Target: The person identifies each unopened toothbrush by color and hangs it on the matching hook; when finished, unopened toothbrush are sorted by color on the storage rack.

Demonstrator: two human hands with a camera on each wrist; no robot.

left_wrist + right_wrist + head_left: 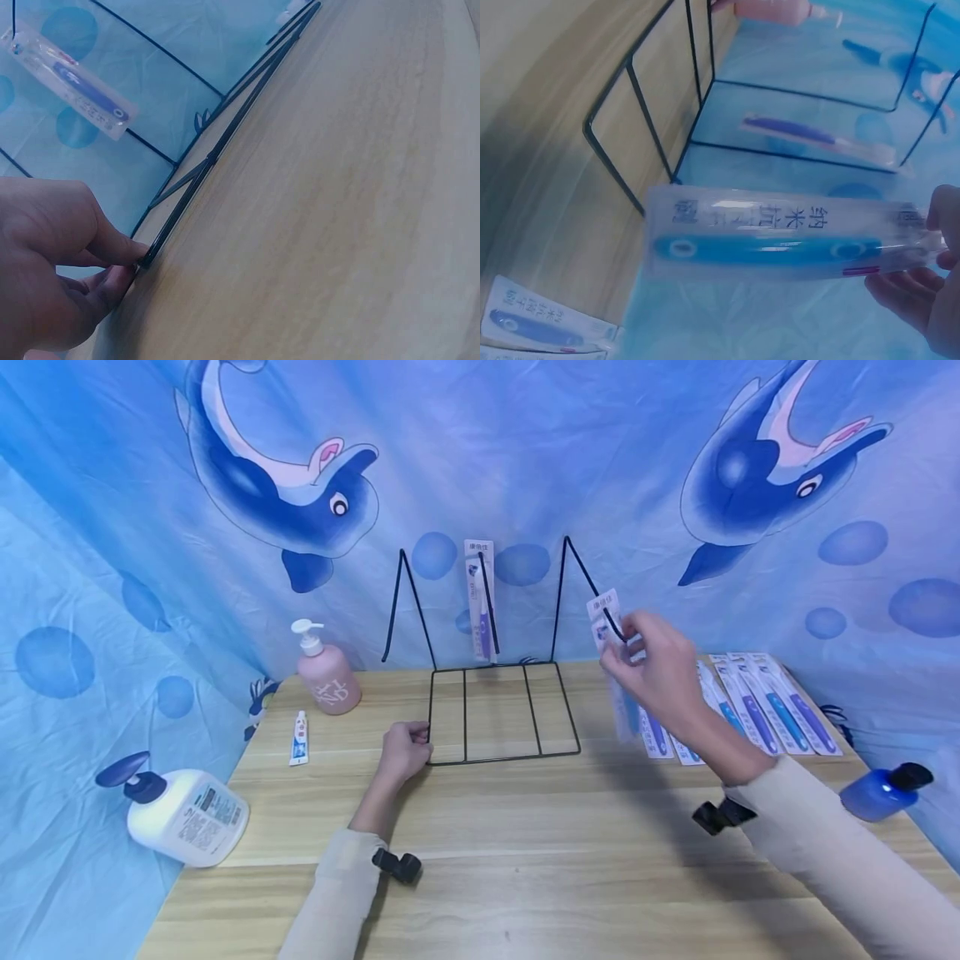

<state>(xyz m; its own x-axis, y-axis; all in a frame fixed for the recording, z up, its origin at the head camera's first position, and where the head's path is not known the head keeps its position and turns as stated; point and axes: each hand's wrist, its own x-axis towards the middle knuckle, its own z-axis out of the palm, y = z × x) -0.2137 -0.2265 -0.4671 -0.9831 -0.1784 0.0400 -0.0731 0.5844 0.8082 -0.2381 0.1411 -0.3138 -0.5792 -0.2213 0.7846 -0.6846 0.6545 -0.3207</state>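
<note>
Half the toothbrush pack point(609, 635) hidden behind rt hand point(660, 672).

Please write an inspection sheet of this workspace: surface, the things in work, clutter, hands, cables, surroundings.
Surface: wooden table, light grain.
Things in work: black wire rack stands on the table; one packaged toothbrush hangs on its middle hook; a second packaged toothbrush with blue handle is held up at the right hook.
Clutter: row of packaged toothbrushes lying flat on the right; pink pump bottle; small toothpaste tube; white pump bottle on its side; blue bottle.
Hands: left hand grips the rack's front left corner; right hand pinches the pack.
Cables: nothing seen.
Surroundings: blue dolphin-print cloth behind and at both sides.
</note>
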